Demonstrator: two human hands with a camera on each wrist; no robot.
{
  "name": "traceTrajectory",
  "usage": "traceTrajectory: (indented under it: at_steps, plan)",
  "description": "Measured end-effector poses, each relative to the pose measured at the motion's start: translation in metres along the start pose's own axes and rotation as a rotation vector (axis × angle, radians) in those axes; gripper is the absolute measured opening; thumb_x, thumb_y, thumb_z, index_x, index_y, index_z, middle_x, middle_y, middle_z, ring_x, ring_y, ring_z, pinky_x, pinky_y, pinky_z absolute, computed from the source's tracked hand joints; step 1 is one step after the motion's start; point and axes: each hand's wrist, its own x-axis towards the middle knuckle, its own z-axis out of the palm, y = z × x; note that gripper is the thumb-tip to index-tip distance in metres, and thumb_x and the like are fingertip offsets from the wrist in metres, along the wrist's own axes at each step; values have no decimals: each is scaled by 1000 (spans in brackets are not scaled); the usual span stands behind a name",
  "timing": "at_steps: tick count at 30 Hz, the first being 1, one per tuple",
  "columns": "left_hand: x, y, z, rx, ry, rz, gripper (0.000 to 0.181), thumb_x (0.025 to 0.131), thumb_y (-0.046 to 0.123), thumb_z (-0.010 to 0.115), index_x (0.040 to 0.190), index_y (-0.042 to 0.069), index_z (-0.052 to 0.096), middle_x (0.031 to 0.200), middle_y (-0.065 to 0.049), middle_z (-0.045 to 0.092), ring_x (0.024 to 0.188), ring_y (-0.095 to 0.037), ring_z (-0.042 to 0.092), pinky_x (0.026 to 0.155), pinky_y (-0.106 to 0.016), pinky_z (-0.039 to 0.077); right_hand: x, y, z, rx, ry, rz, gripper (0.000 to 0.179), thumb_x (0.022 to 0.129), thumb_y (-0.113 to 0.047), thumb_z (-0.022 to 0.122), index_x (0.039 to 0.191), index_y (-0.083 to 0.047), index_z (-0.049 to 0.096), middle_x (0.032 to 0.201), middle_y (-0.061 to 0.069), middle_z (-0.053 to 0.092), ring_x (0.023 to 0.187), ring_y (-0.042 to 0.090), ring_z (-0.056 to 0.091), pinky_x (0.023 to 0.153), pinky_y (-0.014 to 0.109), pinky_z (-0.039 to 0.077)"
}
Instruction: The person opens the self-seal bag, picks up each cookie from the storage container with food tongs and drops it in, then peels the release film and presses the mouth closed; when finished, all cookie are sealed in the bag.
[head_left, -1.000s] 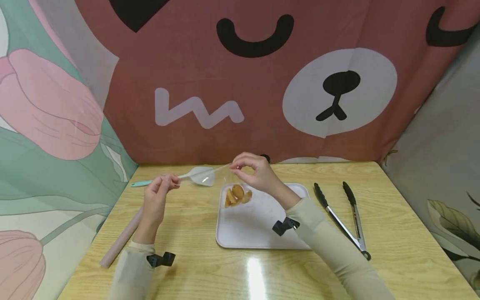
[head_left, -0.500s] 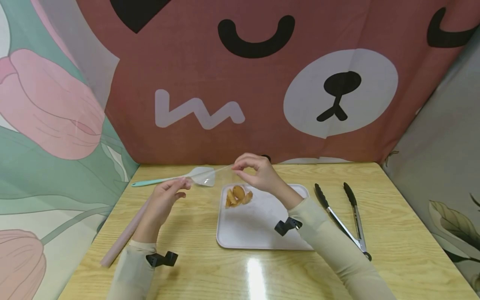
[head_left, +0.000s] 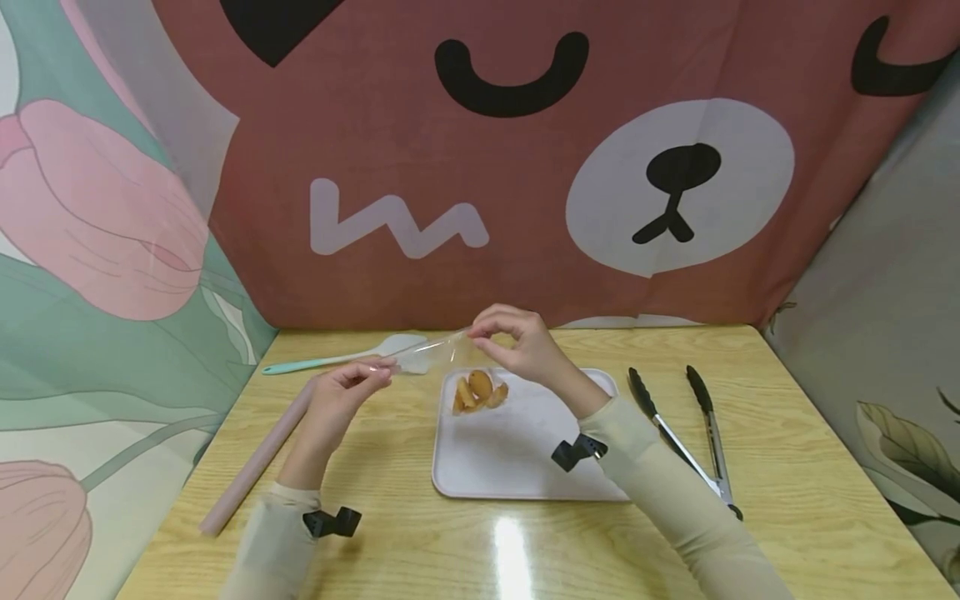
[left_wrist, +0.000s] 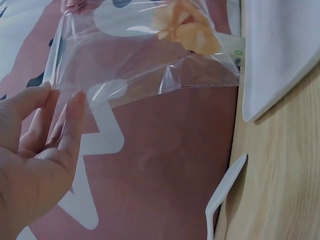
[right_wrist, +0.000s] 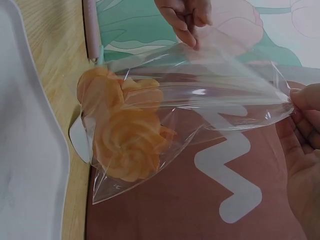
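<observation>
A clear plastic bag (right_wrist: 210,95) hangs between my hands with its mouth edge pulled taut. In its lower part lie several golden cookies (right_wrist: 127,145), one with a piped swirl; in the head view the cookies (head_left: 480,390) appear over the tray's back left corner. At one end of the edge, my left hand (head_left: 336,408) pinches the film; in the left wrist view its thumb and fingertips meet at the bag's rim. My right hand (head_left: 521,343) pinches the opposite end, where the film gathers in folds between thumb and finger.
Below the bag, a white tray (head_left: 517,475) lies on the wooden table. Tongs (head_left: 714,450) with black tips stand spread on its right. Farther left are a white spatula (head_left: 311,364) with a mint handle and a long pink tube (head_left: 255,462). A printed cloth rises behind.
My left hand has moved right along the bag's edge, nearer the right hand. The cookies have shifted very slightly right. My right hand has hardly moved.
</observation>
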Motion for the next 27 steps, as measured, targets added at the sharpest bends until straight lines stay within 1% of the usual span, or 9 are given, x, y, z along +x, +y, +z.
traceTrajectory:
  at_steps: [3, 6, 10, 13, 15, 17, 20, 23, 27]
  plan:
    - [1, -1, 5, 61, 69, 28, 29, 85, 19, 72, 93, -8, 69, 107, -1, 69, 103, -10, 62, 84, -21, 52, 0, 0, 0, 2, 7, -4, 13, 75, 19, 67, 84, 10, 67, 83, 20, 64, 78, 27, 61, 69, 25, 54]
    - [4, -3, 12, 109, 149, 76, 25, 83, 15, 74, 88, -10, 69, 101, -1, 69, 91, -7, 64, 75, -20, 54, 1, -1, 1, 8, 11, -7, 13, 75, 19, 68, 84, 10, 67, 83, 20, 64, 78, 27, 61, 71, 26, 55]
    - [7, -9, 23, 98, 256, 171, 14, 82, 3, 73, 82, -10, 70, 96, -11, 68, 83, -6, 64, 67, -17, 54, 1, -1, 2, 20, 18, -21, 14, 74, 20, 68, 82, 9, 67, 82, 20, 64, 78, 26, 61, 70, 26, 55]
    - [10, -14, 31, 98, 341, 228, 11, 81, 1, 73, 78, -9, 70, 93, -18, 67, 82, -3, 63, 63, -14, 52, -1, 9, 5, 22, 29, -28, 15, 74, 20, 68, 83, 8, 67, 83, 18, 64, 78, 24, 61, 70, 26, 54]
    - [11, -16, 36, 101, 394, 244, 11, 80, 0, 74, 76, -8, 69, 91, -17, 67, 80, -2, 63, 64, -12, 51, -4, 17, 6, 21, 37, -26, 16, 74, 18, 69, 84, 6, 68, 84, 16, 65, 79, 22, 62, 70, 25, 54]
    - [12, -17, 41, 49, 427, 235, 14, 79, -3, 73, 76, -11, 62, 87, -14, 66, 77, -2, 63, 65, -12, 51, -6, 25, 8, 22, 42, -23, 16, 74, 17, 70, 84, 6, 69, 85, 14, 66, 80, 22, 62, 71, 25, 54]
    - [14, -16, 45, -33, 447, 205, 24, 77, -10, 72, 78, -3, 49, 84, -4, 64, 74, -3, 62, 65, -13, 52, -7, 28, 8, 24, 48, -29, 14, 75, 15, 70, 85, 5, 69, 86, 13, 66, 82, 21, 62, 74, 24, 54]
    - [15, -15, 46, -87, 430, 159, 37, 77, -12, 70, 84, 7, 39, 81, 3, 61, 71, -3, 60, 62, -13, 49, -8, 28, 7, 19, 53, -29, 13, 76, 13, 71, 85, 5, 69, 87, 13, 66, 81, 21, 62, 74, 24, 55]
    - [16, -15, 42, -139, 312, 93, 37, 81, -8, 68, 104, 5, 42, 77, 7, 61, 74, -5, 57, 66, -16, 47, -6, 25, 4, 18, 58, -15, 14, 75, 17, 69, 84, 6, 68, 85, 15, 65, 79, 21, 61, 75, 22, 54]
